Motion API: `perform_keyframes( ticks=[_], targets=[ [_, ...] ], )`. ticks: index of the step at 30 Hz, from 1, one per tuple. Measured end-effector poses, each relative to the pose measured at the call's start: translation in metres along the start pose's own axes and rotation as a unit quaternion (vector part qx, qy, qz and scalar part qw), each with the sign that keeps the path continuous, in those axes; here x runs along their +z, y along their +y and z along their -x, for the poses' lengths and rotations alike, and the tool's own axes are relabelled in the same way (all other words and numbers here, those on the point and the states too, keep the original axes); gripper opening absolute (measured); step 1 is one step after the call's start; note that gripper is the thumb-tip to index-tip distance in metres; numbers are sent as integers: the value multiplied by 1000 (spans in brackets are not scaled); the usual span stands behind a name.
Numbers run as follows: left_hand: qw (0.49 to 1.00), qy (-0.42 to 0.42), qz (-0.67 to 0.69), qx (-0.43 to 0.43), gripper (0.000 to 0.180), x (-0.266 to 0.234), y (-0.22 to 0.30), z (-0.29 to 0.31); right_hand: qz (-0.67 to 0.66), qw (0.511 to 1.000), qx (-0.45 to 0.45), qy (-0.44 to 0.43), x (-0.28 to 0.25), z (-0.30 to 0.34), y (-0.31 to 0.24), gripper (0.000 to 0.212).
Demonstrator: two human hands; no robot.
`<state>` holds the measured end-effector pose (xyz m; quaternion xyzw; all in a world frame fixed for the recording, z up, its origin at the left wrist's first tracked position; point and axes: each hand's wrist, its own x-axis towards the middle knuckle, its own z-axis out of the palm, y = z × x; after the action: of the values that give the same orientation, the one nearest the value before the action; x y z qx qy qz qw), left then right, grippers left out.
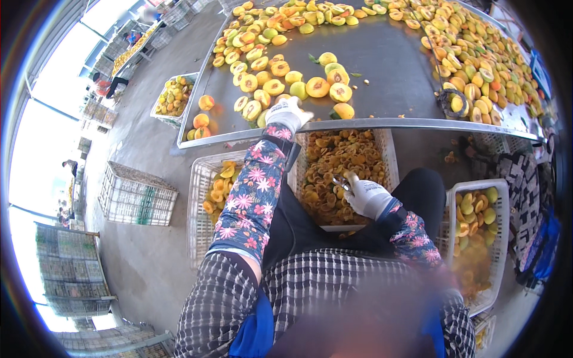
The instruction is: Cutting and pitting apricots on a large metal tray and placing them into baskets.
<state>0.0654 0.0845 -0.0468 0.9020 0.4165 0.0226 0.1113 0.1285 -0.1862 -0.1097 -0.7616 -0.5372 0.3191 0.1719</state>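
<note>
My left hand [288,113], in a white glove, reaches over the near edge of the metal table [382,56]. It is among halved peaches [317,87], some with brown pit hollows showing; its fingertips are largely hidden, so its grip is unclear. My right hand [368,197], also gloved, is closed around a small shiny metal hand tool [341,182]. That hand hovers above a white crate [391,158] between my legs, filled with brownish-orange fruit pieces and pits.
Peach halves heap up along the table's far side and right [471,65]. Crates of fruit stand left [197,209] and right [501,238] of my legs. Another crate [173,113] stands beyond the table's left edge, and a stacked white one [140,194] on the floor. People work in the distance.
</note>
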Motion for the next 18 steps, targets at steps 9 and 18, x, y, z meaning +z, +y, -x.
perform_keyframes(
  ticks=[9,18],
  targets=[
    [646,9,763,-6,33,1,-16,17,-70,995,-44,56,-10,4,-11,35],
    [543,-68,834,-69,48,25,26,104,-195,938,-148,247,-18,4,-37,34]
  ],
)
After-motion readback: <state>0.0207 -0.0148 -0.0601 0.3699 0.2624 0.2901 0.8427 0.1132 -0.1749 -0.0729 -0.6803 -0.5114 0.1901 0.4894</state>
